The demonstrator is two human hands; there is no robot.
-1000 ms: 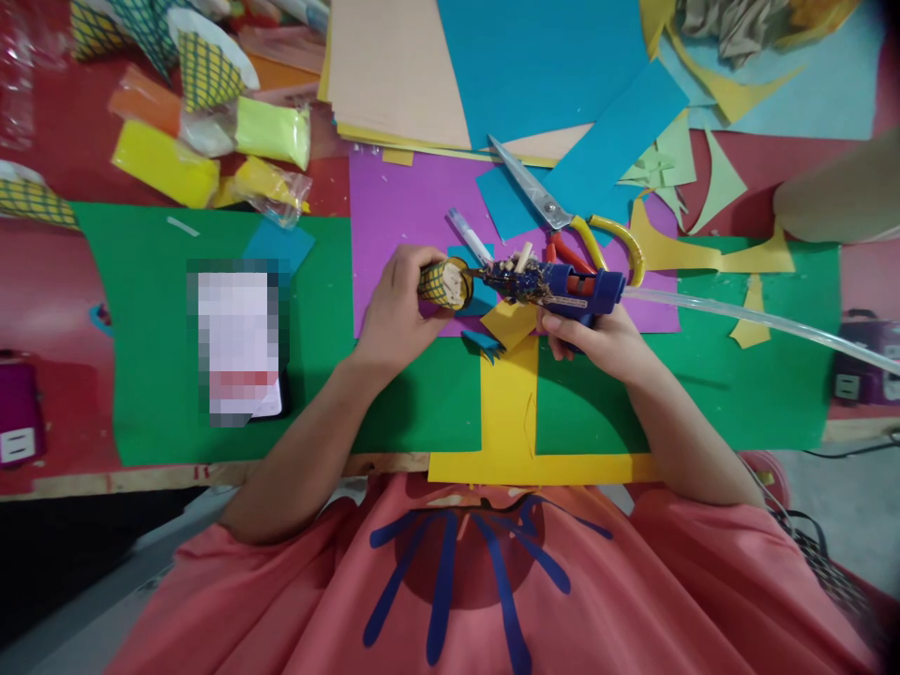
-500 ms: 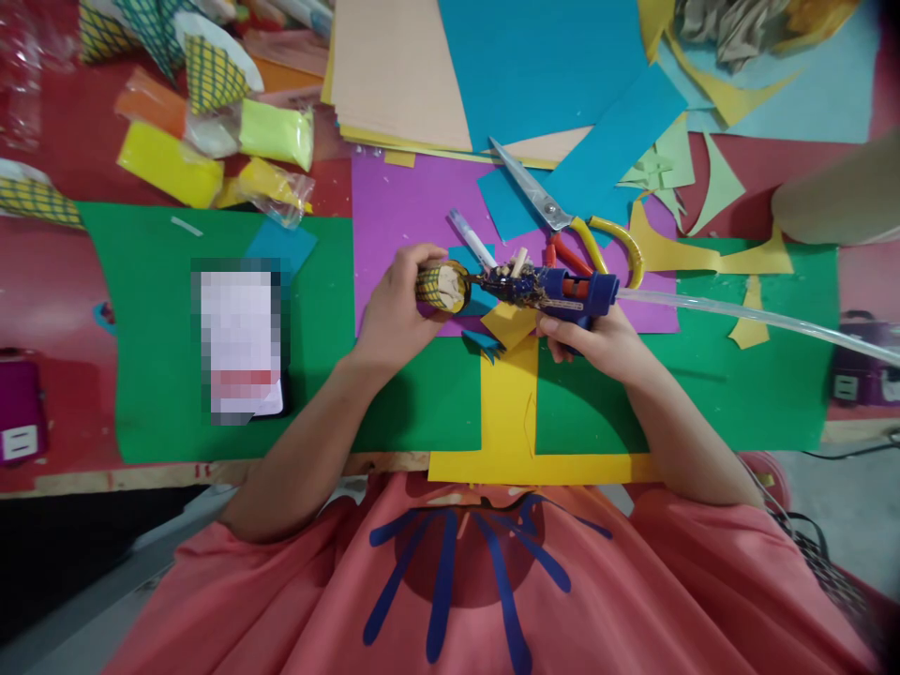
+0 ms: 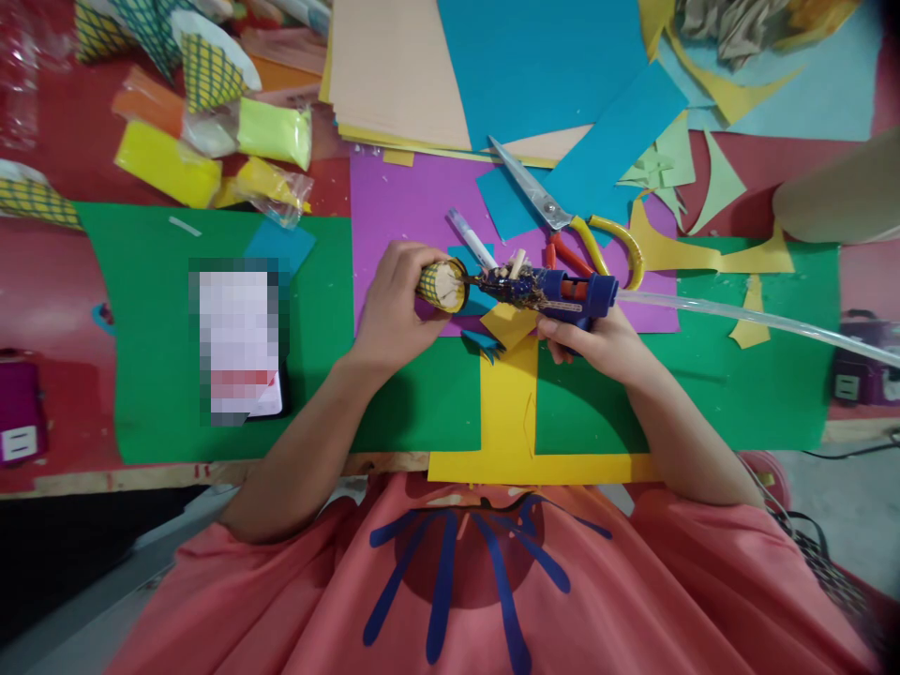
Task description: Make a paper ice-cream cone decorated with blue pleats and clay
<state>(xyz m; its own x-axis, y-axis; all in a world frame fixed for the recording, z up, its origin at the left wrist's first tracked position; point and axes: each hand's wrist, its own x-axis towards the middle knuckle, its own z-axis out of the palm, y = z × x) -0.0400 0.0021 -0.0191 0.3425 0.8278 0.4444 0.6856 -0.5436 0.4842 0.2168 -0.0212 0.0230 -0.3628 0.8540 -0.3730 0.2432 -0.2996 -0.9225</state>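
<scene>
My left hand (image 3: pixel 397 300) grips a small paper cone (image 3: pixel 444 284) with a yellow and dark grid pattern, its open end turned to the right. My right hand (image 3: pixel 597 339) holds a blue glue gun (image 3: pixel 562 289), whose crusted nozzle touches the rim of the cone. A clear glue stick (image 3: pixel 759 322) trails from the gun's back toward the right. Both hands hover over a purple sheet (image 3: pixel 408 202) and a green sheet (image 3: pixel 155 328). Under the gun lie yellow (image 3: pixel 510 323) and blue paper scraps (image 3: pixel 484 342).
Scissors with yellow handles (image 3: pixel 562 211) and a white marker (image 3: pixel 470 236) lie just beyond the hands. A phone (image 3: pixel 239 342) rests on the green sheet at left. Bags of coloured clay (image 3: pixel 211 150), more patterned cones (image 3: pixel 207 66), paper stacks (image 3: pixel 400 70) and offcuts crowd the back.
The cone has turned slightly in my left hand while the glue gun's nozzle stays at its rim. Both hands have shifted only a little.
</scene>
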